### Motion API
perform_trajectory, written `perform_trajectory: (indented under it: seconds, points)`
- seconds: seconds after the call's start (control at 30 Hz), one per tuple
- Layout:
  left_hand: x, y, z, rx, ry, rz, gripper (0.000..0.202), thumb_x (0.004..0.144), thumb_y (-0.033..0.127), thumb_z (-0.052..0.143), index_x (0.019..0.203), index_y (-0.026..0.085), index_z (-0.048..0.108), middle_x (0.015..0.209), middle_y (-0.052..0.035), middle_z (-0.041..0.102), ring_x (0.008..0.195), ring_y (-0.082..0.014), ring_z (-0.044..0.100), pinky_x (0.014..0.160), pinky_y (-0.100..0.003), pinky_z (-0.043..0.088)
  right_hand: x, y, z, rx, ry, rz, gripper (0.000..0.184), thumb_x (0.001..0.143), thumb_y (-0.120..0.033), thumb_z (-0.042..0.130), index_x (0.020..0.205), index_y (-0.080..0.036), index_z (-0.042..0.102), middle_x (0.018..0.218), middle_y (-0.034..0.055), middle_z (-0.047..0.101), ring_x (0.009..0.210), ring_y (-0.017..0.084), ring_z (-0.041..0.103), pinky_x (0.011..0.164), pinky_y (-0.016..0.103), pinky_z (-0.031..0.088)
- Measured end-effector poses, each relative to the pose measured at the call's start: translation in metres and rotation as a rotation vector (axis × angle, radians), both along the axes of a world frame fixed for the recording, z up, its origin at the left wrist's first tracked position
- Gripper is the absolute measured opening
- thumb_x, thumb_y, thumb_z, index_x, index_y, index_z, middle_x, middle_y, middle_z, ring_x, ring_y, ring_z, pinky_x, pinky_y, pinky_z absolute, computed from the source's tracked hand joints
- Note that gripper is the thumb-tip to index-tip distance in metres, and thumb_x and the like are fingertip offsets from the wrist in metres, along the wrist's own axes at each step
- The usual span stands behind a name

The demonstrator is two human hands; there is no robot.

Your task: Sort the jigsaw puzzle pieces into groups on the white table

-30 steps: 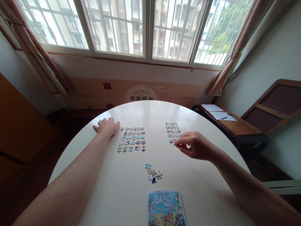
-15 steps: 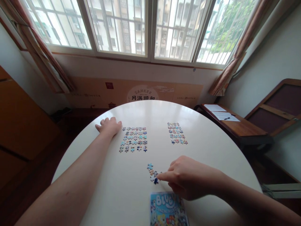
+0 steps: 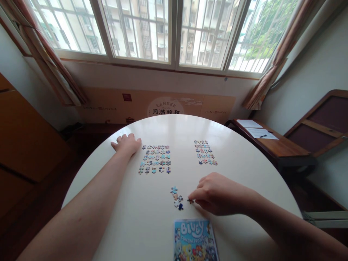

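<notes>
My right hand (image 3: 217,194) is low over the round white table (image 3: 239,159), fingers pinched on a small puzzle piece (image 3: 190,201) at the right edge of a little loose cluster of pieces (image 3: 176,197). My left hand (image 3: 127,143) rests flat on the table at the far left, fingers apart, just left of a large sorted grid of pieces (image 3: 155,159). A smaller sorted grid (image 3: 204,152) lies to the right of it. A blue Bluey puzzle picture card (image 3: 195,241) lies at the table's near edge, below my right hand.
A dark wooden side table with white papers and a pen (image 3: 257,132) stands to the right. A folding chair (image 3: 318,125) leans at the far right wall. Barred windows (image 3: 171,32) and curtains fill the back wall, with a printed cardboard panel (image 3: 165,107) beneath.
My right hand came back from the smaller grid to the loose cluster near me, and it now pinches one piece at the cluster's right edge. My left hand stayed put.
</notes>
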State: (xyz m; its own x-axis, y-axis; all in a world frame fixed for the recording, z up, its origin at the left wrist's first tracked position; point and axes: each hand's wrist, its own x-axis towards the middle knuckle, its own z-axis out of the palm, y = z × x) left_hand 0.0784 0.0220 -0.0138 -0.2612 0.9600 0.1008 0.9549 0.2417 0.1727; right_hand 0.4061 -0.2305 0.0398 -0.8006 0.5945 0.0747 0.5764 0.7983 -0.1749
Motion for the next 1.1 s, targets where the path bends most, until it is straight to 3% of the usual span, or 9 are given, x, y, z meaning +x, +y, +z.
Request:
perform_trajectory:
  seconds: [0.13, 0.3, 0.5, 0.8, 1.1]
  points:
    - [0.002, -0.002, 0.001, -0.003, 0.004, 0.004, 0.059, 0.086, 0.054, 0.042, 0.133, 0.022, 0.060, 0.141, -0.0217, 0.053, 0.130, -0.0441, 0.043, 0.106, -0.067, 0.028, 0.014, 0.009, 0.001, 0.001, -0.003, -0.059, 0.024, 0.091, -0.018, 0.057, 0.083, -0.025, 0.077, 0.069, 0.0001, 0.074, 0.064, 0.014, 0.065, 0.061, 0.027, 0.040]
    - [0.004, -0.005, 0.004, -0.017, 0.019, 0.008, 0.059, 0.088, 0.054, 0.040, 0.133, 0.022, 0.059, 0.141, -0.0210, 0.053, 0.130, -0.0431, 0.043, 0.106, -0.065, 0.029, 0.041, 0.028, -0.004, -0.082, 0.058, -0.172, 0.023, 0.087, -0.016, 0.064, 0.093, -0.031, 0.081, 0.086, -0.0029, 0.080, 0.079, 0.015, 0.073, 0.074, 0.026, 0.048]
    - [0.004, -0.007, 0.008, -0.038, 0.015, 0.001, 0.058, 0.089, 0.054, 0.039, 0.133, 0.022, 0.059, 0.141, -0.0209, 0.052, 0.130, -0.0430, 0.043, 0.107, -0.065, 0.029, 0.060, 0.047, -0.016, -0.027, 0.025, -0.350, 0.015, 0.085, -0.022, 0.069, 0.088, -0.031, 0.081, 0.082, -0.0027, 0.080, 0.076, 0.018, 0.073, 0.068, 0.028, 0.045]
    - [0.004, -0.007, 0.008, -0.026, -0.007, 0.003, 0.058, 0.087, 0.054, 0.042, 0.132, 0.022, 0.060, 0.141, -0.0211, 0.053, 0.131, -0.0437, 0.042, 0.107, -0.067, 0.027, 0.059, 0.054, -0.025, 0.004, 0.077, -0.402, 0.014, 0.086, -0.025, 0.068, 0.087, -0.031, 0.081, 0.081, -0.0025, 0.080, 0.072, 0.017, 0.071, 0.066, 0.027, 0.043]
    - [0.003, -0.004, 0.005, -0.029, -0.002, 0.005, 0.060, 0.088, 0.054, 0.040, 0.135, 0.022, 0.058, 0.143, -0.0210, 0.051, 0.132, -0.0427, 0.041, 0.108, -0.066, 0.027, 0.043, 0.049, -0.029, -0.019, 0.117, -0.410, 0.013, 0.084, -0.027, 0.070, 0.091, -0.030, 0.081, 0.085, -0.0015, 0.080, 0.079, 0.019, 0.073, 0.074, 0.028, 0.048]
